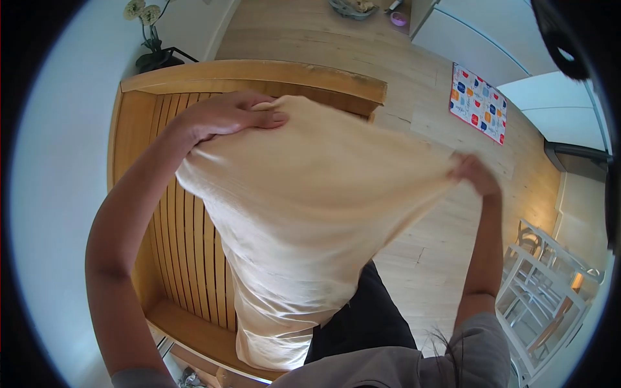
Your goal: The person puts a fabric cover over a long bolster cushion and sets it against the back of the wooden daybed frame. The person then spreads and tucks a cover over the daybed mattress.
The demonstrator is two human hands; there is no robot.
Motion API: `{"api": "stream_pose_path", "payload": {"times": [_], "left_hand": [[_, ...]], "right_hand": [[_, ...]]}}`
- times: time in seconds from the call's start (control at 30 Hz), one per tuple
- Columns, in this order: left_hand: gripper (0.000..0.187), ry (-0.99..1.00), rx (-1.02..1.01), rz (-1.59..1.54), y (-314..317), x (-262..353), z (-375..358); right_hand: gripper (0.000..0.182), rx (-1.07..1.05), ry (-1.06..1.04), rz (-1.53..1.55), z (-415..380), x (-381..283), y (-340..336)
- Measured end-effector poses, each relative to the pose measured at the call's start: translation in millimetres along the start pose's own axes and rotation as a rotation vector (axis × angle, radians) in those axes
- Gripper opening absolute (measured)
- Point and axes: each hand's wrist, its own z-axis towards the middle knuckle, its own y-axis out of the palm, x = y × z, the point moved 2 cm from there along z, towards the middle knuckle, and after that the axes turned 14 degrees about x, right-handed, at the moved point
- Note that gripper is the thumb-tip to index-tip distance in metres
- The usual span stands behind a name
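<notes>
A large cream cloth is stretched between my two hands, its lower part draping down in folds in front of my body. At its upper left edge my left hand grips it, thumb lying on top and the other fingers hidden underneath. My right hand, slightly blurred, pinches the far right corner and pulls it taut out over the floor. Behind and below the cloth is a slatted wooden bench, partly covered by it.
A white and grey metal rack stands at the right. A patterned mat lies on the wood floor by white cabinets. Flowers stand at the upper left, and a grey basket and pink bowl are at the top.
</notes>
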Motion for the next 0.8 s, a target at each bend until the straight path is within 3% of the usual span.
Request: {"api": "stream_pose_path", "payload": {"times": [0.03, 0.07, 0.1, 0.17, 0.23, 0.33, 0.4, 0.5, 0.57, 0.63, 0.7, 0.73, 0.8], "left_hand": [[0.072, -0.055, -0.061, -0.136, 0, 2, -10], [0.072, -0.107, -0.119, -0.271, 0, 7, -19], [0.072, -0.1, -0.12, -0.265, 0, 19, -33], [0.069, -0.159, 0.107, -0.333, -5, 40, -65], [0.068, -0.201, 0.173, -0.377, -10, 41, -84], [0.061, -0.247, 0.266, -0.505, -23, 27, -103], [0.054, -0.336, 0.386, -0.644, -31, -7, -104], [0.047, -0.34, 0.377, -0.8, -36, -15, -113], [0.047, -0.335, 0.341, -0.875, -39, -23, -114], [0.047, -0.159, 0.408, -0.772, -55, -38, -91], [0.04, 0.007, 0.326, -0.484, -99, -65, -51], [0.046, 0.065, 0.412, -0.498, -108, -55, -48], [0.045, 0.287, 0.571, -0.166, -138, -61, -7]], "right_hand": [[0.024, -0.048, -0.134, -0.162, 17, -34, -9], [0.02, 0.115, -0.27, -0.243, 16, -70, 3], [0.018, 0.1, -0.342, -0.073, 26, -87, 15], [0.014, 0.009, -0.538, 0.023, 57, -98, 54], [0.015, -0.347, -0.332, 0.246, 95, -66, 116], [0.024, -0.438, -0.26, -0.06, 59, -34, 172], [0.034, -0.27, -0.166, 0.236, 61, 30, 170], [0.04, -0.391, 0.221, 0.775, -4, 79, 154], [0.039, -0.402, -0.239, 0.513, -34, 153, 168], [0.037, -0.281, -0.69, 0.015, -56, 170, 181], [0.031, -0.319, 0.395, 0.944, -68, 159, 202], [0.031, -0.353, 0.407, 0.927, -67, 151, 210], [0.029, -0.012, 0.325, 0.683, -71, 141, 216]]}}
